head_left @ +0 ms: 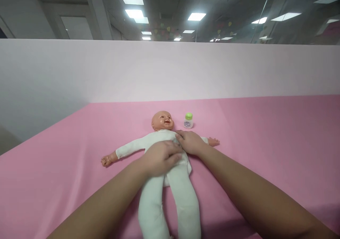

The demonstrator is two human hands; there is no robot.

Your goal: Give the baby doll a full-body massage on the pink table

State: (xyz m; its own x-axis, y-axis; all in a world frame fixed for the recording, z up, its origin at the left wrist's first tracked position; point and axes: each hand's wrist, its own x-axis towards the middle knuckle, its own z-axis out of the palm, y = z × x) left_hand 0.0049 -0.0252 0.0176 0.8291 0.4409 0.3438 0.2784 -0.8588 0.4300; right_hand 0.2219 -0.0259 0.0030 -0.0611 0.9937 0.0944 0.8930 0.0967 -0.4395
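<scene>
Doll (176,177) lies face-up mid-scene on the pink table (265,143), head far, legs near. The left hand (162,157) rests open, palm down, across its belly; the right hand (190,142) lies open on the chest's right side. Sideways pressure could slide the doll, and a far push from the right hand might topple the green-capped bottle (188,121). The feet are cut off; label print is unreadable.
</scene>
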